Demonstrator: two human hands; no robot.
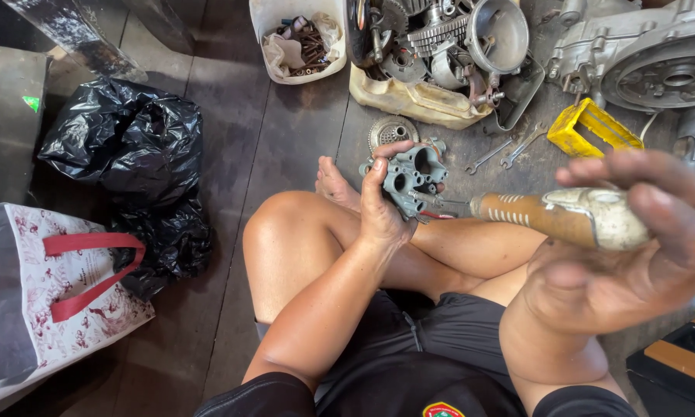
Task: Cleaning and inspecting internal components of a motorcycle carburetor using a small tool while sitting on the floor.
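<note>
Screwdriver meeting a grey cast metal part

Left hand [380, 208] is gripping the carburettor-like casting [410, 179], fingers wrapped; right hand [633, 232], fingers curled, is aiming the screwdriver [563, 216] leftward, tip touching it.

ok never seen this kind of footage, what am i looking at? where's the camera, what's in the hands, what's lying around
There is no machine here: one camera on a person's head looks down at their crossed bare legs on a dark wooden floor. The left hand grips a grey metal engine part with round holes. The right hand, close to the lens and blurred, holds a screwdriver with a worn orange handle, its tip at the part. On the floor beyond: two wrenches, a yellow plastic piece, a tub of gears and engine parts, a tub of rusty bolts, an engine casing. To the left lie black plastic bags and a red-handled tote.
</note>
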